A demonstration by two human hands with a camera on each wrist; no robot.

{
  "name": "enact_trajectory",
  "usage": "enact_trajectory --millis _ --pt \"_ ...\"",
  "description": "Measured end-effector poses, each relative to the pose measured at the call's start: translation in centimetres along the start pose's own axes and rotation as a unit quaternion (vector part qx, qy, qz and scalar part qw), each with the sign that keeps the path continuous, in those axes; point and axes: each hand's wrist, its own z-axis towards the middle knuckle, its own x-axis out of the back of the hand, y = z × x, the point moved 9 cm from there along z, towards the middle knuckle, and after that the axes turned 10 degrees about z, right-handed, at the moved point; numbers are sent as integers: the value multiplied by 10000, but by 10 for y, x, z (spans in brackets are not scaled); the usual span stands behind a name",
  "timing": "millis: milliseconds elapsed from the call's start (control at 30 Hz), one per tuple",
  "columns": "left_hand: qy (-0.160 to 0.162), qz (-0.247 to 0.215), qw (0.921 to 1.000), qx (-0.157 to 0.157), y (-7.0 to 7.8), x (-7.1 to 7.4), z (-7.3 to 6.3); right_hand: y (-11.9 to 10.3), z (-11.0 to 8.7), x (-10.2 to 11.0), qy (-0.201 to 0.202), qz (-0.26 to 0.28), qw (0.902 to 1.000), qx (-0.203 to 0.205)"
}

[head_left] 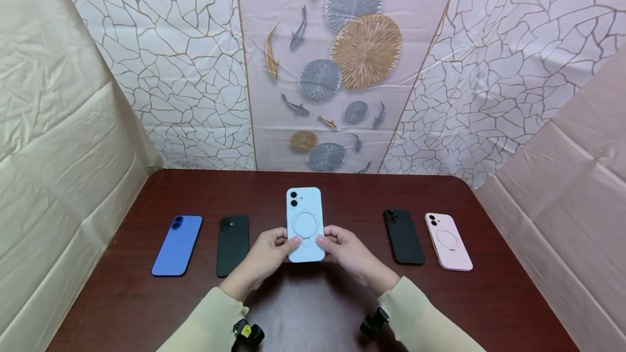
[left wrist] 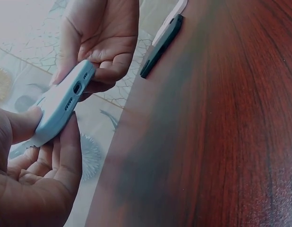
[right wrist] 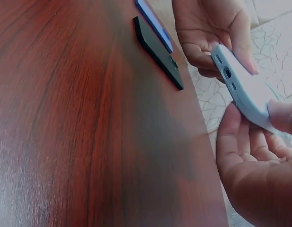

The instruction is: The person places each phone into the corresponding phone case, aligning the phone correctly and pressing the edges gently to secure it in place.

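A phone in a light blue case (head_left: pixel 304 224) is held up above the table, its back with two camera lenses and a ring facing the head view. My left hand (head_left: pixel 268 254) grips its lower left edge, thumb on the back and fingers curled behind. On the lower right edge my right hand (head_left: pixel 353 254) grips it the same way. Both wrist views show the case's bottom edge with its port opening (left wrist: pixel 77 88) and small holes. Nearest the left hand on the table lies a black phone (head_left: pixel 233 246); right of the right hand lies a black phone case (head_left: pixel 404 237).
A blue phone (head_left: pixel 177 246) lies at the far left of the dark red wooden table (head_left: pixel 313 308). At the far right is a pink phone case with a ring (head_left: pixel 449 242). Patterned cloth (head_left: pixel 195 69) hangs behind the table, and beige cloth (head_left: pixel 58 151) flanks it.
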Motion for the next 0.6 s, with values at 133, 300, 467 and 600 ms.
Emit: enact_trajectory --millis 133,300,467,600 --pt "90 -44 9999 62 0 1 1 3 0 0 -69 24 9999 -142" --pt "208 -52 9997 125 -5 3 4 6 -1 -3 -179 -130 9996 -160" --pt "187 32 9997 135 -7 3 4 4 -1 -4 -183 -604 9980 51" --pt "165 137 9997 118 -7 3 3 7 0 -4 -174 -716 9972 103"
